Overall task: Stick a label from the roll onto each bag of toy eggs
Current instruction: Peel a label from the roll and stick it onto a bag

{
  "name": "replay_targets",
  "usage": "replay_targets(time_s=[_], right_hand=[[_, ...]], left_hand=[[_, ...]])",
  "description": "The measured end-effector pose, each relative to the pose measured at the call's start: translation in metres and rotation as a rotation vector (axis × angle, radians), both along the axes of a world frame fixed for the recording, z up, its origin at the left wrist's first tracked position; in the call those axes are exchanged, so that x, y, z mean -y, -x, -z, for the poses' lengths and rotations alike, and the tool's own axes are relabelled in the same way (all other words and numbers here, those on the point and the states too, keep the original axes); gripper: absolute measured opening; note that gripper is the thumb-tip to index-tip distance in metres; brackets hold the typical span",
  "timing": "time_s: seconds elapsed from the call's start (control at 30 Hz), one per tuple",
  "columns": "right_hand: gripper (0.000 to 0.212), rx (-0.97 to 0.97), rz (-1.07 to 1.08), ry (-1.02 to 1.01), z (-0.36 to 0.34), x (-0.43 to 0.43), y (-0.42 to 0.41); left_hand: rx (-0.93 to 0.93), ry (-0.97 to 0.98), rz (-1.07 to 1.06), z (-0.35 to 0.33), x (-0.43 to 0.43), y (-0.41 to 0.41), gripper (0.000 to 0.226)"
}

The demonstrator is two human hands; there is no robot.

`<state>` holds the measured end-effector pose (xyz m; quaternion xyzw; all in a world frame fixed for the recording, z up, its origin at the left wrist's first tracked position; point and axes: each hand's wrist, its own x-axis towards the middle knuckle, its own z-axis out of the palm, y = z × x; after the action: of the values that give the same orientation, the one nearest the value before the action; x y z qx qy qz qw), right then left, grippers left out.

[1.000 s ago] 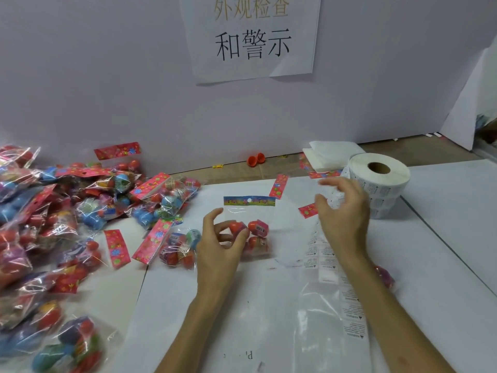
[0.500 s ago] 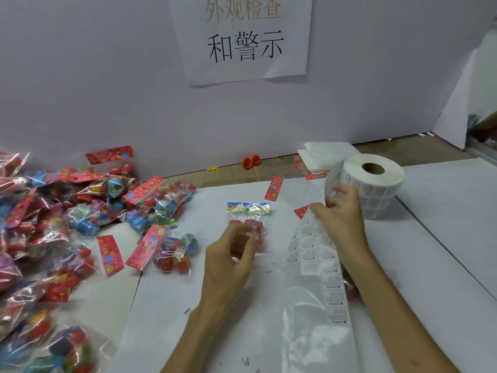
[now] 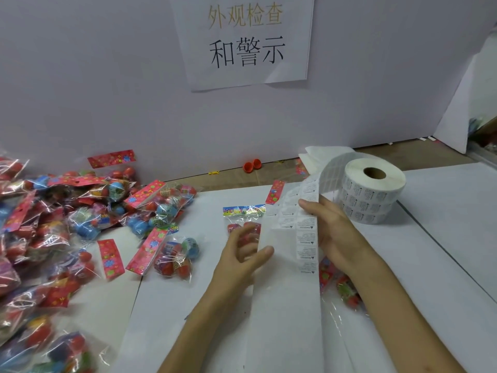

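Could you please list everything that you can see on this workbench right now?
label roll: one, white, far right.
label strip: one, white, from the roll toward the camera.
blue-topped bag: one, clear, red eggs, centre.
red-topped bag: one, clear, left of centre.
bag pile: many, red and blue eggs, left.
hidden bag: one, partly under the right forearm.
loose header cards: at least two, red, scattered.
egg halves: two, orange, by the wall.
sign: one, white, on the wall.
folded paper: white, behind the roll.
table: white.
left hand: at the strip's left edge, grip unclear.
right hand: holds the strip.
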<state>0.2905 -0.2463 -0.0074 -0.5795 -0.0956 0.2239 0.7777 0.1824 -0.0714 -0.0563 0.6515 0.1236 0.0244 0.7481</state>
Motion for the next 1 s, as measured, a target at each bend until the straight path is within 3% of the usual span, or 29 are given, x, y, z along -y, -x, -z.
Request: replay_targets(time_s=[0.07, 0.2, 0.33, 0.43, 0.6, 0.73, 0.8, 1.0], right_hand=[[0.046, -0.005, -0.056, -0.093, -0.002, -0.002, 0.003], [0.042, 0.059, -0.173, -0.119, 0.001, -0.01, 0.009], [0.027, 0.159, -0.19, 0.031, 0.008, -0.019, 0.014], [0.015, 0.282, -0.128, 0.165, 0.011, -0.023, 0.016], [0.021, 0.445, -0.124, 0.273, 0.014, -0.024, 0.017], [0.027, 0.856, 0.152, 0.428, 0.018, -0.025, 0.02], [0.024, 1.037, 0.148, 0.431, 0.019, -0.025, 0.021], [0.026, 1.053, 0.016, 0.566, 0.027, -0.025, 0.017]], left_hand=[[-0.106, 0.242, 0.112, -0.004, -0.006, 0.004, 0.061], [-0.169, 0.415, 0.324, -0.006, -0.01, 0.011, 0.048], [-0.137, 0.413, 0.304, -0.01, -0.004, 0.009, 0.06], [-0.124, 0.408, 0.231, -0.013, -0.004, 0.008, 0.052], [-0.047, 0.492, 0.155, -0.011, -0.007, 0.011, 0.046], [-0.068, 0.459, 0.063, -0.006, -0.009, 0.008, 0.047], [-0.071, 0.423, 0.041, -0.005, -0.008, 0.006, 0.048], [-0.053, 0.415, 0.04, -0.004, -0.01, 0.003, 0.049]])
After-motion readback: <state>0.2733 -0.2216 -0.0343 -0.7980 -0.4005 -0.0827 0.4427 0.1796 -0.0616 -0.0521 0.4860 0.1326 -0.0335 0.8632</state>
